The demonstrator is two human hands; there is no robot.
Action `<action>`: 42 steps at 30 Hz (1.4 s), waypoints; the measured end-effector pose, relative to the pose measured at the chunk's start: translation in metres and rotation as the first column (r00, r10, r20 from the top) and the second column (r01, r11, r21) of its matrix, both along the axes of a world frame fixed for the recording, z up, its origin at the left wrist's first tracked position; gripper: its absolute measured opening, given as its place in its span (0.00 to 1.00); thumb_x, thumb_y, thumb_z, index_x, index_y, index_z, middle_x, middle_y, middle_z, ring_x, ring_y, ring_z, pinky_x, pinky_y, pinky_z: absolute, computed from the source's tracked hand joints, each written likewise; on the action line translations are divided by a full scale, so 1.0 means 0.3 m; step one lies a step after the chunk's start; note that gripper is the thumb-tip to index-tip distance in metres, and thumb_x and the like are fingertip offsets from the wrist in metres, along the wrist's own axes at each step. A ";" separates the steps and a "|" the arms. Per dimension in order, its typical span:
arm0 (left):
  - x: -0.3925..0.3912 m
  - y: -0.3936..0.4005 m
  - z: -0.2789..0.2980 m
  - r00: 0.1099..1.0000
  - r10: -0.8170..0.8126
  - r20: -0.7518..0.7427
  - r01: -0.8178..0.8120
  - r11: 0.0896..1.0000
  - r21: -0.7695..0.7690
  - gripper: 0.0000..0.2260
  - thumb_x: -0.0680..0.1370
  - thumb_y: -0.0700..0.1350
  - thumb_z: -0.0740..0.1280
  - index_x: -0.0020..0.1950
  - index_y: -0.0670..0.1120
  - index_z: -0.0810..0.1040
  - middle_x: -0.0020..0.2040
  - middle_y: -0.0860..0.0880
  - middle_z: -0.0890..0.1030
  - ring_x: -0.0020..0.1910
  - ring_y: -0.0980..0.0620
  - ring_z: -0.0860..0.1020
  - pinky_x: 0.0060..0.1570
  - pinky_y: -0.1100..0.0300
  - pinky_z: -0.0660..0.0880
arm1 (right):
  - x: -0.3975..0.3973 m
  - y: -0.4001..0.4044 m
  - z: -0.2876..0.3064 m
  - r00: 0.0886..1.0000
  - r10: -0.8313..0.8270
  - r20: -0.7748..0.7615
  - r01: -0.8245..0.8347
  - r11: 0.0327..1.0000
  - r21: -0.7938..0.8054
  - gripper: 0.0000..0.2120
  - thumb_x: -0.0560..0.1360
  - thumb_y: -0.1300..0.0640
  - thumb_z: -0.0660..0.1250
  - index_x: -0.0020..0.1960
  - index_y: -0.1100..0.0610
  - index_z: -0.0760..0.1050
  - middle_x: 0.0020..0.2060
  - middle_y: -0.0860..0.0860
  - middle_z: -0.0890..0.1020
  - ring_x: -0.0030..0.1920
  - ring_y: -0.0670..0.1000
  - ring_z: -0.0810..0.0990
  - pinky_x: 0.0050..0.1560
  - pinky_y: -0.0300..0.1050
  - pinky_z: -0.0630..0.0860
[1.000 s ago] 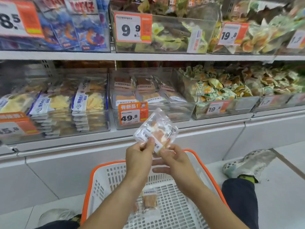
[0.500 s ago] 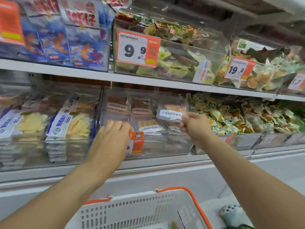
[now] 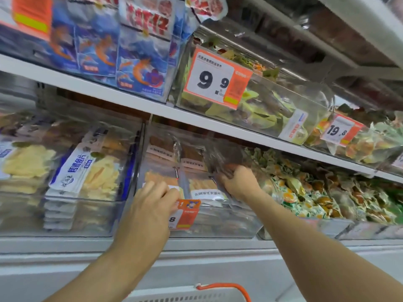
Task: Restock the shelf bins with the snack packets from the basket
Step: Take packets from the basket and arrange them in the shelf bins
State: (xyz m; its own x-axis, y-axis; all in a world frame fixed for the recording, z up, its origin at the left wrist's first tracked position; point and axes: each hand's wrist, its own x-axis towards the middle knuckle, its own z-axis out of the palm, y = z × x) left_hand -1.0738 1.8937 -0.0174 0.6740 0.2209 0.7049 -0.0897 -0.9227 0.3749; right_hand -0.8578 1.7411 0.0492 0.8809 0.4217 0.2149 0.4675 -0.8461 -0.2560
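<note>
Packets fill the middle clear bin [image 3: 218,223] on the lower shelf, and both hands are inside its open top. Taking the orange price tag [image 3: 187,213] on that bin's front wall as the landmark: the right hand [image 3: 237,182] is above and to the right of the tag, over the bin's right-hand column, fingers curled down and pressed onto a clear snack packet [image 3: 220,158] that rises tilted behind them. Whether thumb and fingers truly pinch it or only push on its lower edge cannot be told, as the wrapper is blurred. The left hand [image 3: 152,201] sits just left of the tag, touching its edge, fingers bent over the front rim onto the left-hand column of packets, holding nothing that can be seen.

The packet's long axis runs up and back from the right hand, toward the shelf above; the stack it belongs on lies below and in front of that hand. So the right hand is the nearer, and the move probably calls for tipping the packet forward and down flat. The basket [image 3: 218,290] waits well below the tag.
</note>
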 end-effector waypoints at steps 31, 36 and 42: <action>-0.436 -0.242 -0.650 0.635 -0.089 -0.767 -0.205 0.939 -0.278 0.06 0.81 0.47 0.59 0.57 0.56 0.67 0.57 0.54 0.72 0.58 0.50 0.75 0.50 0.55 0.71 | -0.742 -0.254 -0.689 0.794 0.525 -0.306 -0.491 0.851 0.185 0.10 0.79 0.56 0.60 0.59 0.52 0.76 0.52 0.48 0.75 0.50 0.47 0.76 0.51 0.44 0.74; -0.584 -0.231 -0.896 0.311 -0.222 -0.924 -0.410 0.846 -0.341 0.29 0.79 0.43 0.62 0.79 0.49 0.56 0.76 0.48 0.63 0.71 0.48 0.68 0.67 0.59 0.67 | -0.882 -0.217 -1.006 0.672 0.271 -0.690 -0.376 0.926 -0.003 0.17 0.80 0.56 0.64 0.68 0.56 0.72 0.63 0.54 0.69 0.61 0.56 0.74 0.65 0.46 0.71; -0.631 -0.251 -0.970 0.158 -0.225 -0.962 -0.550 0.789 -0.274 0.38 0.78 0.33 0.62 0.81 0.49 0.45 0.81 0.44 0.51 0.73 0.47 0.67 0.66 0.59 0.71 | -1.004 -0.140 -1.214 0.462 -0.016 -0.887 -0.169 0.980 -0.106 0.36 0.75 0.55 0.73 0.77 0.53 0.60 0.73 0.54 0.62 0.67 0.54 0.73 0.60 0.38 0.72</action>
State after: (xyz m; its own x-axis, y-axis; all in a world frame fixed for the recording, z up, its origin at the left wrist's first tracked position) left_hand -1.2629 1.8185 -0.3085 0.5629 0.4262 -0.7082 0.8009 -0.4931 0.3398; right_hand -1.1589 1.6992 -0.3151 0.5229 0.4421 -0.7288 0.1363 -0.8874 -0.4404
